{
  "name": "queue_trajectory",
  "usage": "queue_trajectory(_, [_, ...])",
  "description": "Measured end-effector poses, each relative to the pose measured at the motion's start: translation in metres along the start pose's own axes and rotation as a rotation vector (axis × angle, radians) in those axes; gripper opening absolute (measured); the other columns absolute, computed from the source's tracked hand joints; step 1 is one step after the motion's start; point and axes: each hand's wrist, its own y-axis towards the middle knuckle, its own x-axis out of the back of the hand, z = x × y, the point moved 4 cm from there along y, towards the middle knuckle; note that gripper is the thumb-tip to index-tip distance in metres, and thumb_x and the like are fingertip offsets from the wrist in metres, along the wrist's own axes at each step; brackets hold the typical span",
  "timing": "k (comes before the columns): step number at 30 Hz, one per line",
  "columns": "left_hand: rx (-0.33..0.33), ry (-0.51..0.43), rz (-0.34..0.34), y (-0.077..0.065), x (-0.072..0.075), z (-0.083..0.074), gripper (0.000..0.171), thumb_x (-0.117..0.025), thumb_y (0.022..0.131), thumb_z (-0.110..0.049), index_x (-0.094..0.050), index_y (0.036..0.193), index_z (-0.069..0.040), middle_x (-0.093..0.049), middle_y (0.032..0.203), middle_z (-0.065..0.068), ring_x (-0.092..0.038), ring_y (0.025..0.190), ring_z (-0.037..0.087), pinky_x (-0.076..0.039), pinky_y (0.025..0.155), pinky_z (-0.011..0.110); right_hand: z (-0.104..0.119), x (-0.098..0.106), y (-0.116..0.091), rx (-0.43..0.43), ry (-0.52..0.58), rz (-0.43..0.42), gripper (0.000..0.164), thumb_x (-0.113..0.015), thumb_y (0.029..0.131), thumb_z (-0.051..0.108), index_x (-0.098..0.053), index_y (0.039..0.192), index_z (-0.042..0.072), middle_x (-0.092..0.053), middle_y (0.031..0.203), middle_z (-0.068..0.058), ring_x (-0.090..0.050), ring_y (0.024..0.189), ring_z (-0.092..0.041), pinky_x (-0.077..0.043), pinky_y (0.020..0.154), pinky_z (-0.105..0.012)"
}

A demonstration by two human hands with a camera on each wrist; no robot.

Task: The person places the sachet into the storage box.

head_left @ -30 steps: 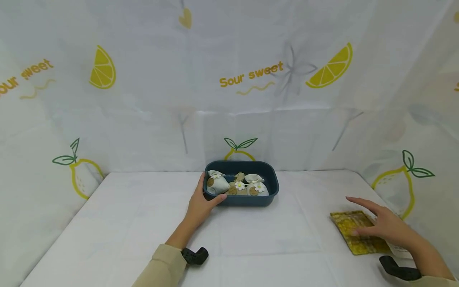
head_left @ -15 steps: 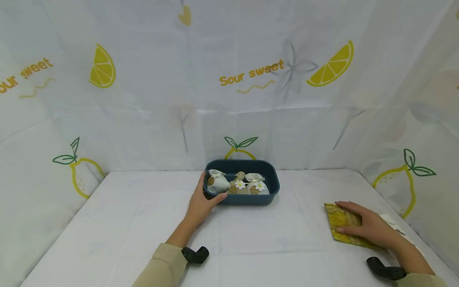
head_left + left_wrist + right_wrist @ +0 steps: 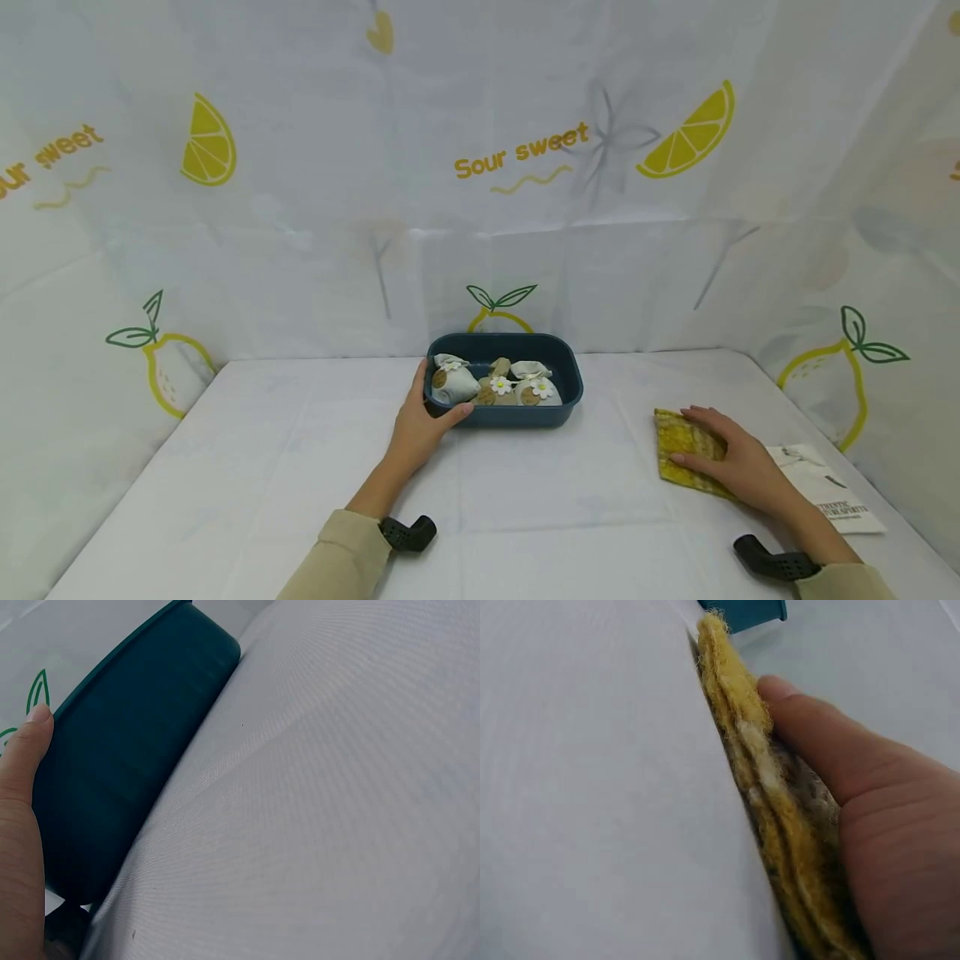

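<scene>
The left hand [image 3: 414,429] grips a blue container [image 3: 517,418], long axis running crosswise, three pouches [image 3: 454,387] inside. Rightward on the surface [image 3: 555,517], a yellow cloth [image 3: 678,435], left edge toward the container, lies under the right hand's [image 3: 744,471] parted thumb and fingers.

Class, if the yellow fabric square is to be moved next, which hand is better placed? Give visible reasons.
Probably the right hand: it rests on the yellow fabric square. The left hand is farther away and is holding the left end of the blue box.
</scene>
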Motion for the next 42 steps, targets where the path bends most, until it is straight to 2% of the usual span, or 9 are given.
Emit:
queue_trajectory(3, [-0.004,0.004,0.001,0.000,-0.001,0.001,0.107,-0.077,0.085,-0.055,-0.011,0.165,-0.024,-0.022,0.169,0.010,-0.026,0.155,0.037,-0.030,0.121,0.061,-0.001,-0.002,-0.001,-0.004,-0.023,0.039,0.090,-0.086,0.079,0.040,-0.044,0.150,0.005,-0.036,0.155,-0.033,-0.025,0.144,-0.060,-0.027,0.104,-0.078])
queue_trajectory(7, [-0.005,-0.001,0.000,0.000,-0.001,0.002,0.108,-0.077,0.084,-0.056,-0.011,0.164,-0.025,-0.022,0.170,0.009,-0.025,0.155,0.035,-0.029,0.121,0.060,-0.001,-0.004,-0.001,0.009,-0.064,0.073,0.101,-0.090,0.072,0.043,-0.040,0.153,0.008,-0.038,0.155,-0.031,-0.035,0.139,-0.058,-0.035,0.099,-0.075])
queue_trajectory(13, [-0.010,0.006,-0.010,0.001,-0.001,0.004,0.109,-0.077,0.083,-0.057,-0.011,0.164,-0.026,-0.022,0.170,0.008,-0.026,0.155,0.035,-0.030,0.121,0.060,0.005,-0.002,-0.002,0.025,-0.031,0.023,0.088,-0.090,0.074,0.042,-0.051,0.146,0.009,-0.053,0.145,-0.025,-0.050,0.129,-0.048,-0.041,0.097,-0.064])
queue_trajectory(15, [-0.007,0.005,-0.011,0.001,-0.001,0.004,0.109,-0.077,0.083,-0.057,-0.011,0.164,-0.027,-0.022,0.170,0.008,-0.026,0.155,0.034,-0.030,0.121,0.059,0.006,-0.002,-0.001,0.024,-0.038,0.004,0.082,-0.089,0.074,0.044,-0.056,0.142,0.012,-0.058,0.142,-0.021,-0.053,0.125,-0.038,-0.043,0.097,-0.057])
queue_trajectory(18, [-0.009,0.003,-0.010,0.001,0.000,0.004,0.108,-0.077,0.084,-0.056,-0.011,0.164,-0.026,-0.022,0.170,0.009,-0.025,0.155,0.035,-0.030,0.122,0.059,0.007,-0.001,-0.001,0.022,-0.061,-0.034,0.077,-0.089,0.073,0.045,-0.061,0.138,0.016,-0.063,0.136,-0.016,-0.053,0.119,-0.011,-0.043,0.095,-0.040])
queue_trajectory(21, [-0.012,0.005,-0.006,0.001,0.000,0.004,0.108,-0.077,0.085,-0.055,-0.011,0.164,-0.024,-0.022,0.170,0.009,-0.025,0.155,0.035,-0.030,0.121,0.059,0.007,-0.001,-0.001,0.029,-0.061,-0.072,0.074,-0.090,0.072,0.045,-0.063,0.135,0.017,-0.066,0.131,-0.013,-0.041,0.112,0.014,-0.039,0.089,-0.025])
queue_trajectory(23, [-0.012,0.007,-0.004,0.001,0.000,0.004,0.107,-0.077,0.085,-0.055,-0.011,0.164,-0.024,-0.022,0.170,0.009,-0.025,0.155,0.035,-0.030,0.121,0.060,0.007,-0.001,-0.002,0.034,-0.048,-0.093,0.073,-0.091,0.071,0.043,-0.064,0.134,0.017,-0.067,0.129,-0.012,-0.035,0.108,0.022,-0.038,0.086,-0.019])
queue_trajectory(32, [-0.014,-0.001,0.002,0.001,0.000,-0.001,0.108,-0.077,0.085,-0.056,-0.011,0.164,-0.026,-0.021,0.170,0.008,-0.024,0.156,0.034,-0.029,0.122,0.059,0.011,0.003,-0.003,0.021,0.003,-0.176,0.062,-0.091,0.075,0.031,-0.067,0.128,0.010,-0.069,0.121,-0.016,-0.036,0.098,0.027,-0.039,0.079,-0.011])
queue_trajectory(42, [-0.002,-0.011,-0.003,0.002,-0.001,0.004,0.110,-0.078,0.082,-0.057,-0.011,0.164,-0.028,-0.022,0.170,0.005,-0.024,0.156,0.033,-0.028,0.122,0.059,0.012,0.005,0.001,0.005,0.012,-0.220,0.052,-0.092,0.074,0.028,-0.069,0.117,0.010,-0.069,0.117,-0.017,-0.041,0.091,0.022,-0.039,0.073,-0.010])
